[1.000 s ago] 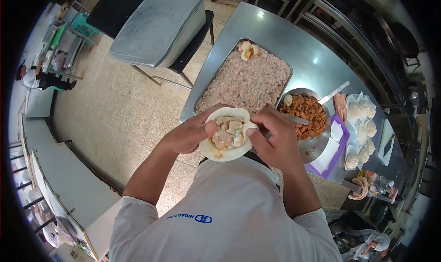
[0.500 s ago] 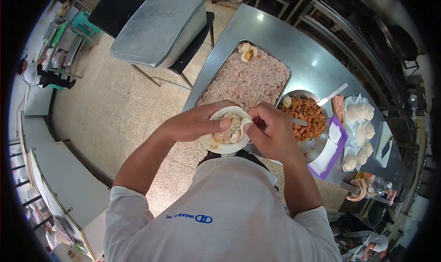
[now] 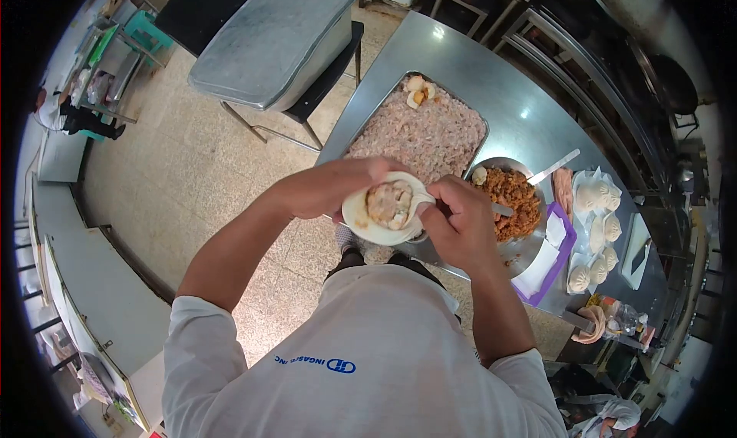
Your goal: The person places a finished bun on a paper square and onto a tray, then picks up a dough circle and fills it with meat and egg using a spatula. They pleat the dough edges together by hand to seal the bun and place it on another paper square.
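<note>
A round white dough wrapper (image 3: 367,228) with a mound of pale meat filling (image 3: 390,204) in its middle is held in front of my waist. My left hand (image 3: 326,186) cradles it from the left and below, its thumb lifted and blurred at the far rim; most of the other fingers are hidden under the dough. With thumb and fingers, my right hand (image 3: 459,221) pinches the right rim, where the dough is gathered into a fold. Beyond my hands lies a tray of pinkish minced meat (image 3: 430,135) with egg pieces (image 3: 419,92) at its far corner.
On the steel table (image 3: 476,69) stand a bowl of brown filling (image 3: 510,200) with a spatula (image 3: 554,167), a purple tray with white papers (image 3: 537,269), and several pleated buns (image 3: 599,271). A lidded bin (image 3: 272,42) rests on a chair at left. Another person (image 3: 57,115) is far left.
My left thumb has come up off the filling toward the far rim. The wrapper has shifted slightly right and tilted, while my right hand keeps its pinch.
</note>
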`<state>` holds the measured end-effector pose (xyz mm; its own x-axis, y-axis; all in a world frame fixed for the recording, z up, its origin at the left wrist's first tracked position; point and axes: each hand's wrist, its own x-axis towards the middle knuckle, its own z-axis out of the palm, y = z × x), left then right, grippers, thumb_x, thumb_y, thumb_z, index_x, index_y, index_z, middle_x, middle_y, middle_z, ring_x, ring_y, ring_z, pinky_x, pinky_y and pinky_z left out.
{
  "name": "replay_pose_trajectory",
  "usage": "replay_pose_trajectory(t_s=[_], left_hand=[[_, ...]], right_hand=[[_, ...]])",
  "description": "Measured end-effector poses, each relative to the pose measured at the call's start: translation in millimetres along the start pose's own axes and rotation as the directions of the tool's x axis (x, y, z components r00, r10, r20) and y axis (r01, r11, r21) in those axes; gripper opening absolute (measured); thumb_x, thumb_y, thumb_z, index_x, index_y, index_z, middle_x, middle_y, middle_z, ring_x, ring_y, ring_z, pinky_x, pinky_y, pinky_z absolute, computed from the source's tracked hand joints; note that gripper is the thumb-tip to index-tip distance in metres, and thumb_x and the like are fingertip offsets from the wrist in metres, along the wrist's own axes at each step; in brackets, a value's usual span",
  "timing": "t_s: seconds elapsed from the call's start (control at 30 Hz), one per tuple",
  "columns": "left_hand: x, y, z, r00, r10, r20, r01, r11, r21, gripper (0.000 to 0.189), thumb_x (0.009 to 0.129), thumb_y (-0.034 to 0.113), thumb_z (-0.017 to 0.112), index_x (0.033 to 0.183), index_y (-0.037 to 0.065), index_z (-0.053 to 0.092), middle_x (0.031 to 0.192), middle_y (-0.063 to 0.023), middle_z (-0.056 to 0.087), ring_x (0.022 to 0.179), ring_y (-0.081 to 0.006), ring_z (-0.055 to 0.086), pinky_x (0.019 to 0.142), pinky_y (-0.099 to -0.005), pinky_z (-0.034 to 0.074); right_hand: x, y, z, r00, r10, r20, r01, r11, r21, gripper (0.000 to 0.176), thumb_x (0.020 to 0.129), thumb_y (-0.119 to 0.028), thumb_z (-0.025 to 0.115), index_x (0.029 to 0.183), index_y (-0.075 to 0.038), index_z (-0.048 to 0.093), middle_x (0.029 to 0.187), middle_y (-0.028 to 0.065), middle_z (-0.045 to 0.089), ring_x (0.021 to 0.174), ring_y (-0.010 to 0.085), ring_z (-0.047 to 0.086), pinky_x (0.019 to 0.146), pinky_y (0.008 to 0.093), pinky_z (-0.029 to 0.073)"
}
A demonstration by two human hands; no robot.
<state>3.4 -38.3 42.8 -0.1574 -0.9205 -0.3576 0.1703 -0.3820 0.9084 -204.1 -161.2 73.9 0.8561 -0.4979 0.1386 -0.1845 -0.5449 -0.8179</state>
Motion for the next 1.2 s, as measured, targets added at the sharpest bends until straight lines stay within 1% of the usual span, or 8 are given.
replay_pose_trajectory(t_s=[0.1,0.13,0.2,0.23,0.5,0.67,0.77,1.2], left_hand=[[6.6,-46.0,18.2,0.946,0.225,-0.235,-0.309,0.847,-0.432,0.093,0.093,0.079,0.031,0.139,0.0,0.049,0.136,-0.016,0.057,0.126,-0.0279,0.057,0.107,-0.042,0.046],[9.5,-51.3,51.1,0.929,-0.083,-0.36,-0.262,0.539,-0.801,0.103,0.086,0.087,0.026,0.138,0.002,0.05,0.135,-0.0184,0.058,0.125,-0.0319,0.058,0.107,-0.045,0.046],[10.4,-80.2,75.4,0.958,0.116,-0.261,-0.274,0.115,-0.955,0.107,0.081,0.091,0.027,0.137,0.003,0.051,0.133,-0.0192,0.059,0.121,-0.034,0.06,0.105,-0.0484,0.047],[7.5,-89.2,79.3,0.962,0.1,-0.256,-0.266,0.102,-0.959,0.107,0.081,0.091,0.027,0.137,0.003,0.051,0.133,-0.0192,0.059,0.121,-0.034,0.06,0.105,-0.0484,0.047],[4.5,-72.2,52.9,0.899,0.28,-0.338,-0.439,0.568,-0.697,0.119,0.07,0.098,0.029,0.136,0.002,0.049,0.127,-0.0186,0.06,0.118,-0.0315,0.061,0.1,-0.0473,0.052],[-2.2,-59.5,67.2,0.849,0.248,-0.466,-0.518,0.565,-0.643,0.119,0.069,0.097,0.03,0.138,0.001,0.046,0.13,-0.0187,0.058,0.12,-0.0299,0.06,0.102,-0.0462,0.051],[-0.9,-61.2,67.5,0.85,0.319,-0.42,-0.526,0.554,-0.645,0.118,0.07,0.095,0.031,0.14,0.0,0.043,0.131,-0.0183,0.057,0.121,-0.0283,0.059,0.104,-0.0454,0.05],[0.2,-50.4,63.5,0.857,0.34,-0.387,-0.499,0.737,-0.457,0.124,0.066,0.097,0.036,0.143,-0.001,0.038,0.135,-0.0164,0.053,0.124,-0.0249,0.057,0.105,-0.0419,0.049]], right_hand=[[-10.8,8.2,11.0,0.995,0.01,-0.096,-0.006,0.999,0.036,0.007,0.081,-0.006,0.066,0.084,0.001,0.064,0.072,0.0143,0.059,0.064,0.0287,0.06,0.06,0.0384,0.048],[-14.0,11.9,17.6,0.997,-0.033,-0.067,0.03,0.999,-0.04,0.006,0.081,-0.005,0.065,0.083,0.001,0.064,0.071,0.0147,0.058,0.064,0.0291,0.06,0.06,0.0389,0.048],[-22.8,10.3,23.9,0.998,-0.043,-0.037,0.039,0.993,-0.108,0.005,0.081,-0.005,0.065,0.082,0.0,0.064,0.07,0.0152,0.058,0.063,0.0294,0.06,0.06,0.0394,0.048],[-28.6,5.0,22.9,1.0,0.01,0.015,-0.008,0.997,-0.08,0.005,0.081,-0.005,0.065,0.083,0.0,0.064,0.071,0.0151,0.058,0.063,0.0292,0.06,0.06,0.0398,0.048],[-11.6,-11.3,16.7,0.994,0.106,-0.033,-0.097,0.976,0.194,0.013,0.081,-0.006,0.067,0.091,0.001,0.065,0.077,0.013,0.06,0.065,0.027,0.06,0.06,0.0381,0.047],[-17.1,-3.1,10.3,0.998,-0.06,0.0,0.06,0.998,0.032,0.01,0.083,-0.003,0.069,0.09,0.002,0.064,0.079,0.0045,0.059,0.067,0.0102,0.054,0.06,0.0254,0.044],[-13.0,-22.7,8.5,0.986,0.14,-0.093,-0.131,0.987,0.092,0.012,0.082,-0.006,0.067,0.091,0.002,0.064,0.077,0.0126,0.061,0.066,0.024,0.059,0.059,0.0355,0.046],[-9.7,-13.9,5.5,0.993,0.052,-0.106,-0.04,0.993,0.113,0.01,0.08,-0.005,0.067,0.086,0.002,0.063,0.076,0.0125,0.06,0.063,0.0238,0.058,0.057,0.0354,0.045]])
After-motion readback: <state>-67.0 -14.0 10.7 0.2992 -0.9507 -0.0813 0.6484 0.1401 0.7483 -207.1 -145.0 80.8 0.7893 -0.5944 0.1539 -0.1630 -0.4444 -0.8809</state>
